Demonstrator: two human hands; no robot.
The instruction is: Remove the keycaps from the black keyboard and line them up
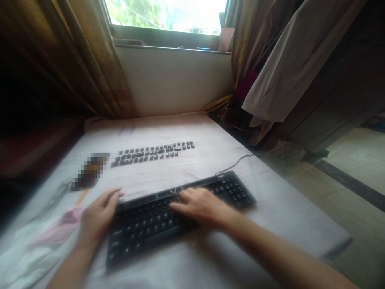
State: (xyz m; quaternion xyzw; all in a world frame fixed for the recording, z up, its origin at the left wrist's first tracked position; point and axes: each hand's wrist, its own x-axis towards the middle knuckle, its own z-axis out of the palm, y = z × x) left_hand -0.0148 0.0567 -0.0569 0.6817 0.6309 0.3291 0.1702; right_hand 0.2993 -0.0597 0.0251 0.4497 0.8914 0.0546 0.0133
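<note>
A black keyboard point(156, 224) lies at a slant on the cloth-covered surface in front of me. My left hand point(100, 214) is closed against its upper left corner, fingers bent around the end. Over the middle of the keys, my right hand point(201, 204) pinches a thin wire tool point(174, 194), which looks like a keycap puller. Its lower end and the keys under my fingers are hidden or blurred. Beyond the keyboard, loose black keycaps point(153, 152) stand in rows on the cloth.
A cable point(234, 162) runs from the keyboard toward the right edge of the white cloth point(264, 228). At left lie a pixelated dark item point(90, 170), a clear plastic piece point(58, 190) and a pink and white cloth point(57, 233). Curtains point(90, 60) frame the window behind.
</note>
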